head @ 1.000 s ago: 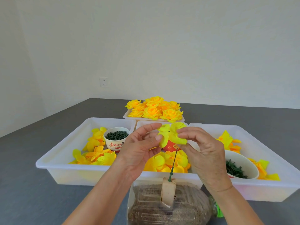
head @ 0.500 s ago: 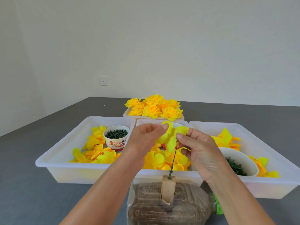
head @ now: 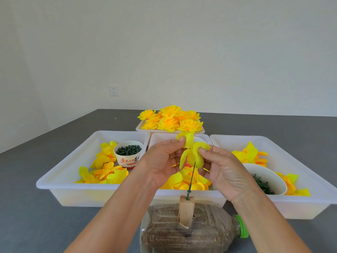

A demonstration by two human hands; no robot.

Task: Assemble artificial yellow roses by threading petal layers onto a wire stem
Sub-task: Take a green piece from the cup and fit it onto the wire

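A yellow petal layer [head: 191,152] with a small hole in its middle hangs spread between both hands, above the tip of a thin green wire stem [head: 191,180]. My left hand [head: 160,161] pinches its upper left edge. My right hand [head: 221,170] pinches its right edge. The stem stands upright in a small wooden block [head: 186,210] set into a plastic bottle [head: 191,232] lying on its side, filled with brown grit. The petal layer is apart from the stem tip.
Three white trays [head: 60,179] hold loose yellow petals. A paper cup [head: 128,157] of dark green parts stands in the left tray, a white bowl [head: 268,178] of green parts in the right one. Finished yellow roses [head: 171,119] fill a far tray. Grey table around.
Both hands lifted the petal layer slightly and spread it open, so its centre hole now faces me above the stem tip. The stem and bottle have not moved.
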